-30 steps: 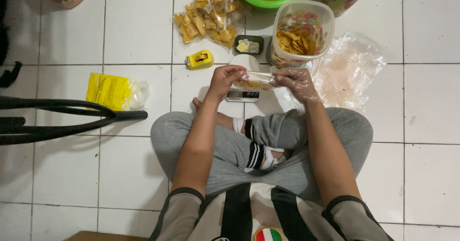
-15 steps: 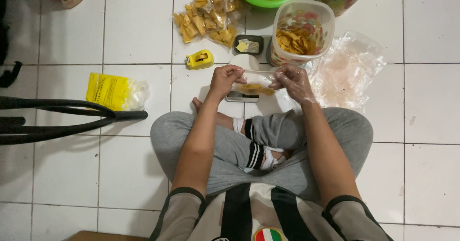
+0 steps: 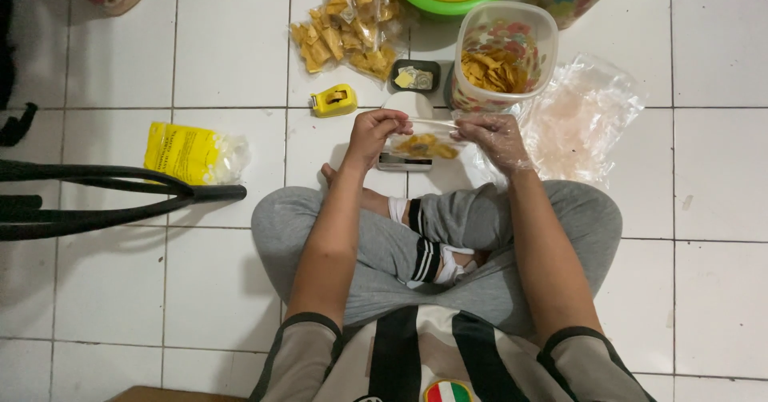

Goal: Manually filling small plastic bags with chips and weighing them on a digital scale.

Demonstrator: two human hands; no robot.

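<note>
Both hands are pinching the bag's (image 3: 424, 142) mouth: bare left hand (image 3: 374, 132) gripping one end, gloved right hand (image 3: 494, 140) the other. It's hovering over the scale (image 3: 404, 162), chips inside. Best keeping that top edge taut and level, clear of the chip tub (image 3: 500, 62) behind.

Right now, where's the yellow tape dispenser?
In the head view, the tape dispenser sits on the floor tiles, up and to the left of the left hand, just below the chip bags.
</note>
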